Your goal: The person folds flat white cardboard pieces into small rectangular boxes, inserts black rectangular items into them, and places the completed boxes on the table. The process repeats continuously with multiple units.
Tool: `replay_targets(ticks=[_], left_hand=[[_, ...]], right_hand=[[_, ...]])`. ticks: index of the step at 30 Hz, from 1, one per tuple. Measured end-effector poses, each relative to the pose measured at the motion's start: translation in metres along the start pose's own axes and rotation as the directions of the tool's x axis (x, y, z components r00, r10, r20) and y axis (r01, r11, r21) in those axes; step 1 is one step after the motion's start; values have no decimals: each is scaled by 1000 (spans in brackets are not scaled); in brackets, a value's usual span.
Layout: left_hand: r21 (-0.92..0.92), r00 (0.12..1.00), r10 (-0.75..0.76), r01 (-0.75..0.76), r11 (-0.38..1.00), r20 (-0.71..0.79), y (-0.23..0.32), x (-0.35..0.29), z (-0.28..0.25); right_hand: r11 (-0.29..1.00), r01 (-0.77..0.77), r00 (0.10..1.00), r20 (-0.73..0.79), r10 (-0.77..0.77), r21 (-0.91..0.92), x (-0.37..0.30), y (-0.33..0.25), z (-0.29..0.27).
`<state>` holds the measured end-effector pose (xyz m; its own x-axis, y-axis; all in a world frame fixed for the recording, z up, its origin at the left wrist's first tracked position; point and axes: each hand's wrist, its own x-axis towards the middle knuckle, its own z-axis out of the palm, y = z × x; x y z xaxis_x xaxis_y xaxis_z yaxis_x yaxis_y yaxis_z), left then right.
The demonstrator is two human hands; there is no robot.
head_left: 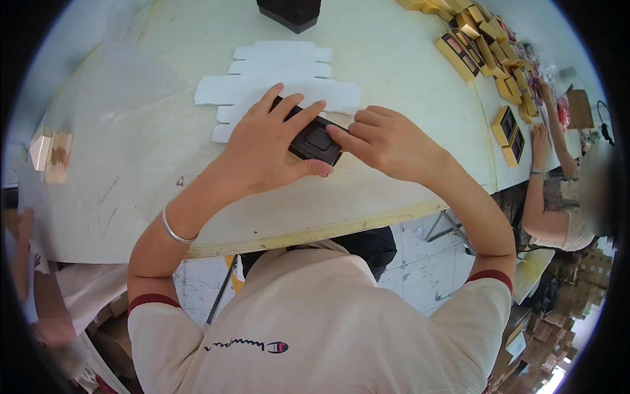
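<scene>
A black plastic tray [317, 139] with moulded recesses lies at a slant on the table in front of me. My left hand [266, 134] spans it, with fingers spread over its far left side and the thumb along its near edge. At the tray's right end is my right hand [384, 141], its index finger on the tray and the other fingers curled; its thumb is hidden. Beneath and beyond my hands are white flat card pieces [282, 69] with stepped edges. A thin tan edge shows beside the tray under my left palm.
A black block-like object [292, 14] stands at the far edge of view. Gold boxes [485, 39], some with black trays, are heaped at the far right. Two more gold boxes [507, 134] sit near a co-worker's arms [541, 151]. Gold-coloured folded pieces [58, 156] lie at the left.
</scene>
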<state>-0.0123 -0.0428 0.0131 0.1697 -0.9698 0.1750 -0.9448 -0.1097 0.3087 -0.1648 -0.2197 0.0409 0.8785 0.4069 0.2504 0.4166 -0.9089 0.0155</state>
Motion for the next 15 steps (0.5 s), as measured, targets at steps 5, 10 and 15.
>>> replay_targets(ticks=[5,10,15], left_hand=[[-37,998,28,-26,999,47,-3,2,-6],[165,999,45,-44,985,-4,0,2,0],[111,999,35,-37,993,21,-6,-3,1]], right_hand=[[971,-66,998,37,58,232,-1,10,2],[990,93,993,79,-85,-105,4,8,10],[994,-105,994,34,105,-19,3,1,9]])
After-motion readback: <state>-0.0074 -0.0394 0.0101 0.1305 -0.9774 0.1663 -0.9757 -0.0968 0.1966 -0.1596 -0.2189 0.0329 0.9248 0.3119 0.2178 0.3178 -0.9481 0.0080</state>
